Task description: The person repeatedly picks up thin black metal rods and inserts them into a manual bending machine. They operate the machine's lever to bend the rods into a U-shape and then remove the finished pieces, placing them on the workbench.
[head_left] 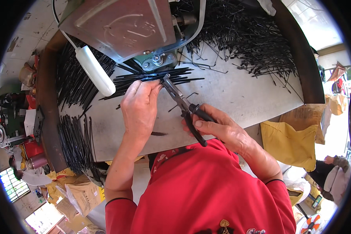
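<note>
Black straight rods (75,144), bundled along the left edge of the surface (241,97), appear left to do; hooked rods (245,43), heaped toward its far right corner, appear done, remaining count unclear. We list pliers (176,94) about midway between left and right edges, held in our right hand (224,128). Our left hand (140,105) has fingers drawn narrow beside the pliers' tip, contents hidden.

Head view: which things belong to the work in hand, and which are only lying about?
Part of the work, it seems:
black-handled pliers, held by the right hand
thin black rods by the left hand
metal machine above the rods

Seemingly just about:
yellow sack, right
brown printed sack, lower left
orange-bladed fan, lower right
</note>
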A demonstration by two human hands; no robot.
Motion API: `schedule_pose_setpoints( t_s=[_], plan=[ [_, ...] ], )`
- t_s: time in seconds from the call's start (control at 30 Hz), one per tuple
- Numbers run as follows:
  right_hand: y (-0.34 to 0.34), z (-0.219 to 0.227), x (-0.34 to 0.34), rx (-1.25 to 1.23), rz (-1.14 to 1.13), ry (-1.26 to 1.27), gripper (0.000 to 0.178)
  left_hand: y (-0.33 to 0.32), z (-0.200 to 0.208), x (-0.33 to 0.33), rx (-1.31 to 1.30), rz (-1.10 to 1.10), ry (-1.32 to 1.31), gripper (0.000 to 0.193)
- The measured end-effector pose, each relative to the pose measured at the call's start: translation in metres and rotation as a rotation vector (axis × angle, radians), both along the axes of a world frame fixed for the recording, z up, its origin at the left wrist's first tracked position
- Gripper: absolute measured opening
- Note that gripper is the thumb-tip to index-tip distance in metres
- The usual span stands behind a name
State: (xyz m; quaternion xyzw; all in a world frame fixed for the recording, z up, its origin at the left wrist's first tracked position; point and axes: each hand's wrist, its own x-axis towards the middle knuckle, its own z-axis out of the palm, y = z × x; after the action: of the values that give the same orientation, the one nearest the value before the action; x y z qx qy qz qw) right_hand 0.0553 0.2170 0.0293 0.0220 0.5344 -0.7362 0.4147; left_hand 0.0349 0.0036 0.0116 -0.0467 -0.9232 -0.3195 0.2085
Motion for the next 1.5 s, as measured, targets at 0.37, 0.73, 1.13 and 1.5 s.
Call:
schedule_pose_setpoints(
  t_s=[0.37, 0.73, 1.13, 1.5],
  plan=[
    [0.015, 0.003, -0.007, 0.489, 0.187, 0.452, 0.039, 0.008, 0.017, 0.011, 0.049, 0.009, -0.029, 0.007],
    [0.018, 0.002, 0.001, 0.632, 0.316, 0.465, 0.036, 0.012, 0.019, 0.014, 0.120, -0.030, -0.016, 0.008],
    [0.081, 0.041, 0.011, 1.021, 0.171, 1.127, 0.053, -0.014, -0.003, 0.005, 0.455, 0.160, -0.279, 0.014],
    [0.113, 0.017, 0.007, 1.523, -0.010, 1.246, 0.046, -0.017, -0.007, 0.009, 0.814, 0.122, -0.348, 0.020]
  ],
)
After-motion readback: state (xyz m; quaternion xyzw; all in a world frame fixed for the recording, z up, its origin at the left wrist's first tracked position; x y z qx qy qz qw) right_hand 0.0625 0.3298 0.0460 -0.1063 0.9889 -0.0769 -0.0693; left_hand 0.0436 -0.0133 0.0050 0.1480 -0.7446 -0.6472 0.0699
